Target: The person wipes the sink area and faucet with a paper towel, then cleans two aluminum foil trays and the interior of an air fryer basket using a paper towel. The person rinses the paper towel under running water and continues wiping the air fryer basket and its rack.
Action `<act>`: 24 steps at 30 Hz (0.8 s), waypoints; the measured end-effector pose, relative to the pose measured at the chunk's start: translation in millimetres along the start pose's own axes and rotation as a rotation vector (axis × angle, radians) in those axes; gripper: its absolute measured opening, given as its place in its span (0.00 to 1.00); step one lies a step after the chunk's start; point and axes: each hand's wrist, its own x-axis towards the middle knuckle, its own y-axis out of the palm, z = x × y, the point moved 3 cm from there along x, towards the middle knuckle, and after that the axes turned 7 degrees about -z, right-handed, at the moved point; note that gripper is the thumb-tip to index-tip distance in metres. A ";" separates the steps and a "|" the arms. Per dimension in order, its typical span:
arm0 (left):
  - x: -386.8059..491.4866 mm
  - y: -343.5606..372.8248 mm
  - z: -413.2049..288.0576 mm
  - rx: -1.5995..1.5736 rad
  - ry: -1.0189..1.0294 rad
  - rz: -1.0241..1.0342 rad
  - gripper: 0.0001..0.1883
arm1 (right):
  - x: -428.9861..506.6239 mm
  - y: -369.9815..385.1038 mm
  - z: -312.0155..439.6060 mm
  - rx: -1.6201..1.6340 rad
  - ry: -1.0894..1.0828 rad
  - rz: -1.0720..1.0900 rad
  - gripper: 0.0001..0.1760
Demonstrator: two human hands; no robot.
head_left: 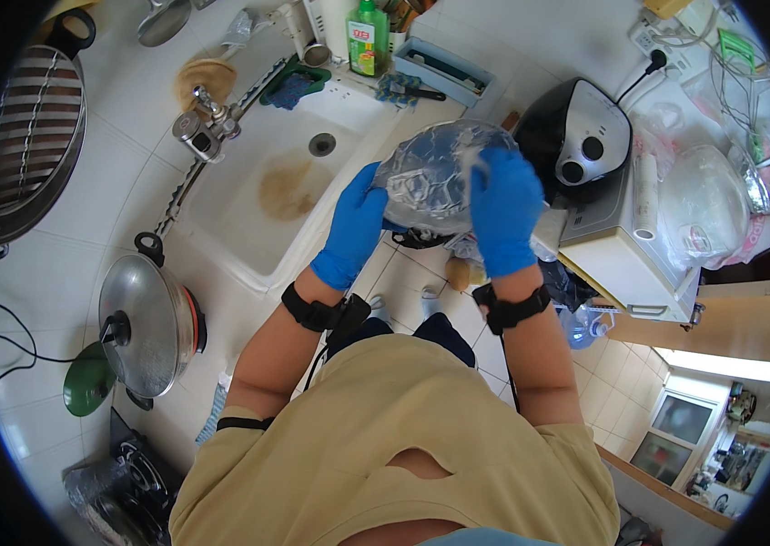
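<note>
In the head view, my left hand (354, 228), in a blue glove, grips the left edge of a round blue container covered in clear plastic film (426, 188). My right hand (508, 208), gloved alike, lies on the right side of the film with its fingers bent over it; whether it pinches the film is not plain. The container is held up beside the white sink (241, 225), above the floor. What is inside it cannot be made out through the shiny, wrinkled film.
A black and silver air fryer (593, 147) stands just right of the container. Beyond the sink are a green detergent bottle (368, 41) and a grey-blue tray (446, 72). A metal tap (204, 130) and a lidded pan (143, 324) are at the left.
</note>
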 end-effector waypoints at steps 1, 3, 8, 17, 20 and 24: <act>-1.0 1.0 0.5 0.072 0.015 0.013 0.24 | 5.1 2.6 6.4 0.185 -0.022 -0.030 0.10; -1.9 2.3 -0.2 0.178 0.121 0.057 0.24 | 11.6 8.6 18.7 0.521 0.048 -0.089 0.10; 7.7 -19.2 4.4 0.055 -0.070 -0.044 0.20 | -10.5 24.3 64.5 0.493 -0.422 0.295 0.13; 6.0 -53.9 -18.3 -0.173 -0.110 -0.153 0.24 | 18.7 -19.1 38.9 -0.128 -0.342 0.045 0.11; 7.6 -57.0 -20.8 -0.284 -0.166 -0.133 0.26 | 30.7 -33.0 36.5 0.228 -0.177 -0.160 0.11; 9.8 -60.1 -20.4 -0.374 -0.188 -0.104 0.27 | 39.6 -40.0 22.9 0.476 -0.073 -0.246 0.12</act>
